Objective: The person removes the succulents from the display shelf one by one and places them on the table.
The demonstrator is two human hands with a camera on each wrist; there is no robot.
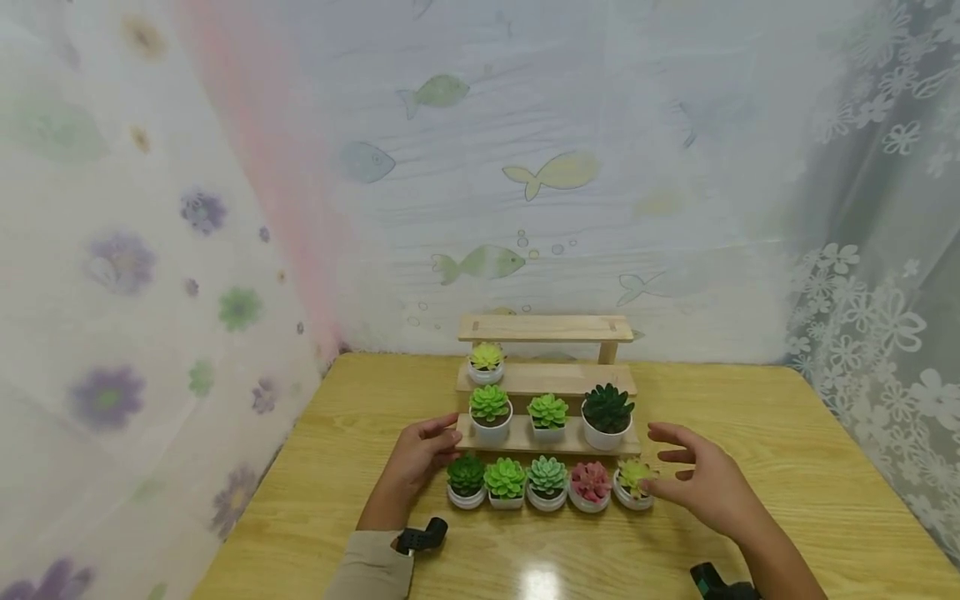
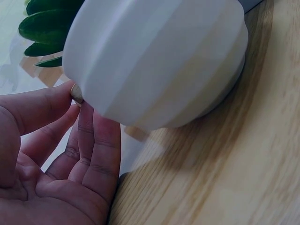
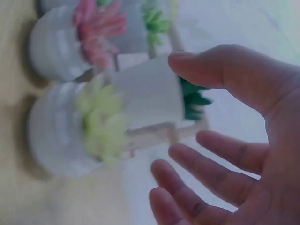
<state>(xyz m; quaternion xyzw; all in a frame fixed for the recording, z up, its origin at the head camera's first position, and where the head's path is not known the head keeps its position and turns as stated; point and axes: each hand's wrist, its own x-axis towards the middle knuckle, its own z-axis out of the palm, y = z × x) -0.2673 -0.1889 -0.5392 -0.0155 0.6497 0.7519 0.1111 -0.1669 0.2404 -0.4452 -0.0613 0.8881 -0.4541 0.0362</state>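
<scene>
From where I stood in the room, I could read no text, label, brand, number or sign anywhere.
</scene>
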